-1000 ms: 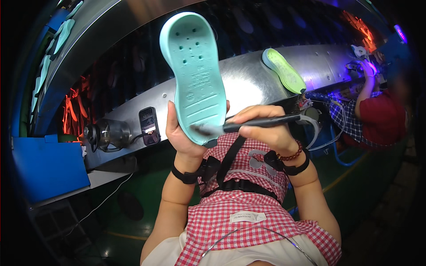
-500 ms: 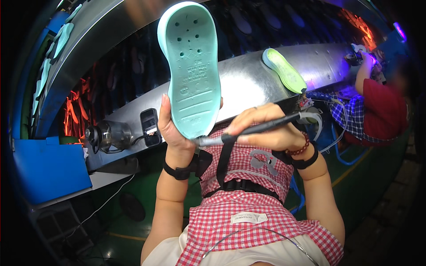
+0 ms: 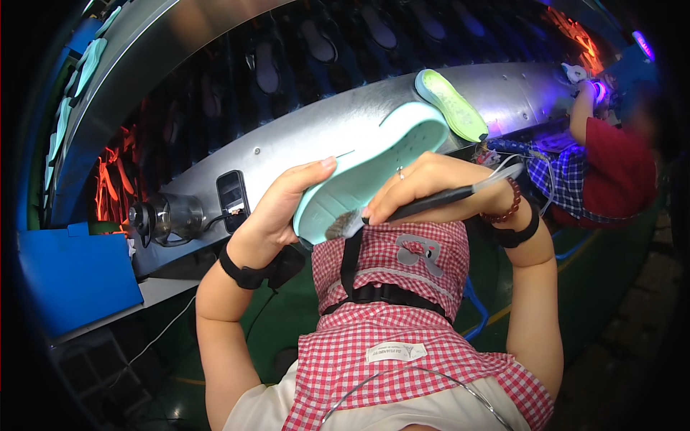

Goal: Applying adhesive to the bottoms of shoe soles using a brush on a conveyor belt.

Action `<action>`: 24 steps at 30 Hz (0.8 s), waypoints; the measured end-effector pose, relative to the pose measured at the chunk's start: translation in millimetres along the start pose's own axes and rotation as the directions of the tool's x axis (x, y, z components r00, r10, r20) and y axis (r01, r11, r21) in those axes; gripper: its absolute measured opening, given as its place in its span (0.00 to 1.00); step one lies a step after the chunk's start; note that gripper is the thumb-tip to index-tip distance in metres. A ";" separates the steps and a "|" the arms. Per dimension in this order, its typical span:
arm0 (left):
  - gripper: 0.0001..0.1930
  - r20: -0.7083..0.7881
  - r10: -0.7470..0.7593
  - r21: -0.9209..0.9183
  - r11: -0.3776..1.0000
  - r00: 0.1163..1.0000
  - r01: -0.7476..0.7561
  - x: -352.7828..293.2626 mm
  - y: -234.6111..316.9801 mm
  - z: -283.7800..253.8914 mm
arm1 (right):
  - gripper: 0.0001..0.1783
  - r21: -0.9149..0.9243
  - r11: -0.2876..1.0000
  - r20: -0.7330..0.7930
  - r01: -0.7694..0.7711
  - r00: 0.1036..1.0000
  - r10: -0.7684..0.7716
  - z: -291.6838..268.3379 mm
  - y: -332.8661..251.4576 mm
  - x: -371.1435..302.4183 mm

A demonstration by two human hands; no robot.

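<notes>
Head view: the left hand [image 3: 277,208] grips a mint sole [image 3: 374,161], held tilted above the chest before the metal conveyor [image 3: 302,136]. The right hand [image 3: 424,188] is closed on a brush [image 3: 424,202], whose bristles touch the sole's lower edge. A green sole [image 3: 451,104] lies on the conveyor.

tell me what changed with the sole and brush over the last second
The left hand tipped the mint shoe sole from upright down to a slant toward the right, its heel end low. The right hand kept hold of the brush, bristles now at the sole's lower edge. The green sole on the metal conveyor stayed put.
</notes>
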State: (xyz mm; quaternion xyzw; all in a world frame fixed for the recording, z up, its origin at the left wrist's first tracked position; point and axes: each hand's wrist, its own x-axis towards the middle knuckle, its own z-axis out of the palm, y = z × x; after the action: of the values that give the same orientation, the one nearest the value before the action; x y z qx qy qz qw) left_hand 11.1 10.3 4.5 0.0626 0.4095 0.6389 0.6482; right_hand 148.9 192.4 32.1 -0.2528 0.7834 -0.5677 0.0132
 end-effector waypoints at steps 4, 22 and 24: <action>0.21 -0.045 -0.047 0.102 0.993 0.998 0.052 -6.4 -2.0 -6.1 | 0.10 -0.075 0.997 0.102 -0.028 0.994 0.036 -8.4 -11.3 -3.5; 0.22 -0.033 0.087 -0.036 0.995 0.996 -0.088 -12.4 -13.8 -23.5 | 0.12 0.061 0.983 -0.272 -0.172 0.945 0.182 3.6 7.1 -32.4; 0.23 -0.037 0.089 -0.179 0.979 0.995 -0.095 -3.2 -25.2 -18.6 | 0.12 0.398 0.893 -0.328 -0.209 0.877 0.351 17.7 3.9 -19.9</action>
State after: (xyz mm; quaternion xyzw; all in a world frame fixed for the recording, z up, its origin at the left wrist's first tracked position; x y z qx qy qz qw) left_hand 19.9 -5.2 -21.5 0.0132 0.3557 0.7036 0.6150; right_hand 170.3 185.8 17.0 -0.0101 0.6847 -0.7286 -0.0152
